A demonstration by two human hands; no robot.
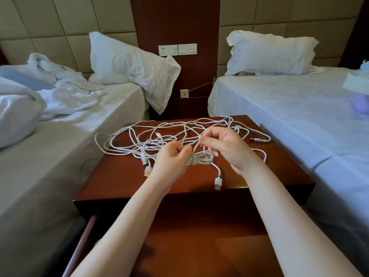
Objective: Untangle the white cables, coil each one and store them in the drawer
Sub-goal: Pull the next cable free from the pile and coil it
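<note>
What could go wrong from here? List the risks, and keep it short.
1. The right hand pinches a strand just above the coil held in the left hand. If it slips, the wraps may spring loose.
2. The tangle lies right behind the coil, so a stray cable may get wound in.
3. One loop reaches past the left edge of the nightstand. A tug may drag cables off.

The person is showing two bare forearms, the left one appearing at seven o'clock and the right at five o'clock (they are showing uncovered right up to the frame's edge). The left hand (169, 163) and right hand (226, 149) are likewise appearing bare, wrists included.
</note>
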